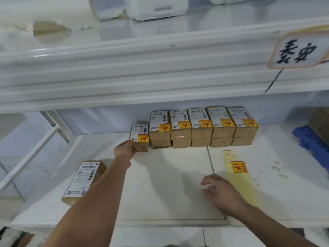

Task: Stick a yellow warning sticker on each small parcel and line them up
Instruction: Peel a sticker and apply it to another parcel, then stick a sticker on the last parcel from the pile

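The left hand point(124, 148) is gripping the lower left side of a small brown cardboard parcel point(139, 138) that is carrying a white shipping label and a yellow warning sticker point(143, 138). This parcel is standing on the white shelf point(160, 175), just beside the left end of a row of stickered brown parcels point(203, 127) stacked two high along the back. The right hand point(220, 191) is lying open, fingers relaxed and spread, low over the shelf beside a pale yellow backing strip point(243, 189) holding a single red-and-yellow sticker point(239, 167). An unstickered brown parcel point(85, 179) is lying label-up at the front left, and a blue plastic object point(311, 139) is sitting at the right edge
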